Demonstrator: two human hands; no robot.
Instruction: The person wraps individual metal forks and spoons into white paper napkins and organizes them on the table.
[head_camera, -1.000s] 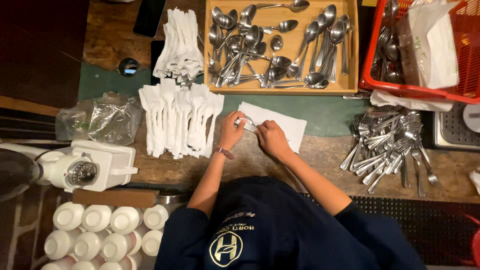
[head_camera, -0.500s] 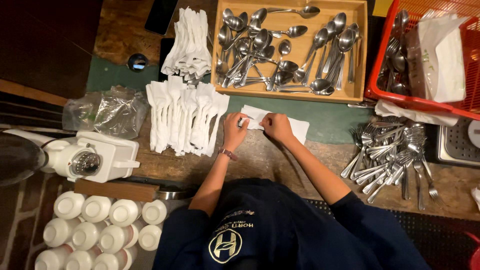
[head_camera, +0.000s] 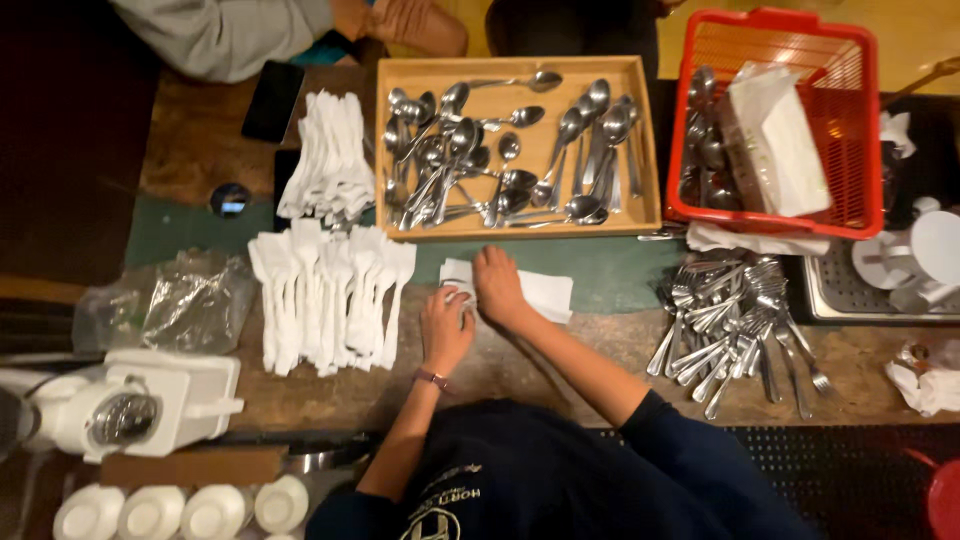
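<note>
Head view, left to right: white cups (head_camera: 150, 512) sit at the counter's near left corner beside a white machine (head_camera: 130, 405), then rows of napkin-wrapped cutlery (head_camera: 325, 295) lie left of centre. At the middle, the left hand (head_camera: 445, 325) curls narrowly around the rolled end of a white napkin (head_camera: 540, 293), while the right hand (head_camera: 497, 287) presses flat on it just below the wooden tray of spoons (head_camera: 515, 150). Loose forks (head_camera: 730, 325) lie toward the right, below a red basket (head_camera: 845, 130) at the far right.
</note>
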